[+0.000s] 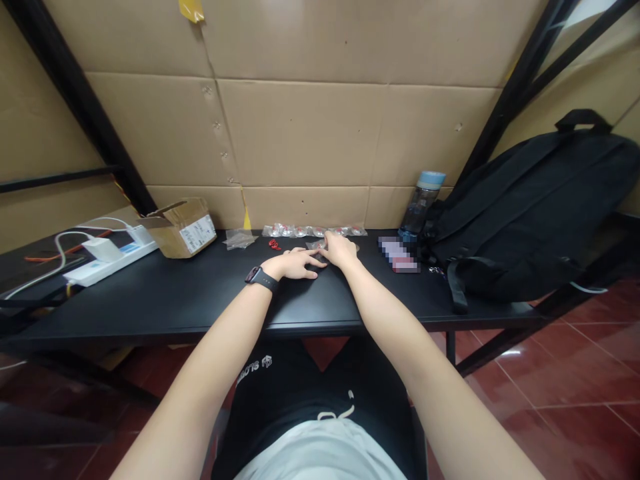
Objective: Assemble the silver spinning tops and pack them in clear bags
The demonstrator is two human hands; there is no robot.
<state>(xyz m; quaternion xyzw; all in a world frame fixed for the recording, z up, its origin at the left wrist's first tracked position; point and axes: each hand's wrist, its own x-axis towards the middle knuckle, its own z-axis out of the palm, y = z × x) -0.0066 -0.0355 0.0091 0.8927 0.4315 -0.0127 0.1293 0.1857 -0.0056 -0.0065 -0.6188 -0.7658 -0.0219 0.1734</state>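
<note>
My left hand [299,263], with a dark watch on its wrist, lies low over the black table, fingers stretched and spread. Its index fingertip reaches to a small clear plastic bag [314,245]. On the right end of that bag my right hand [341,251] is closed, its fingers curled down; they hide part of it and what it contains. Behind both hands runs a row of several filled clear bags [300,231] with bits of red and white in them. Small red pieces [275,245] lie left of my hands. Farther left are flat clear bags [239,239].
On the left stand an open cardboard box [186,230] and a white power strip [107,263] with plugs and cables. To the right are a blue-lidded bottle [421,203], a blurred-out flat item [399,254] and a black backpack [535,213]. A cardboard wall [300,133] closes the back.
</note>
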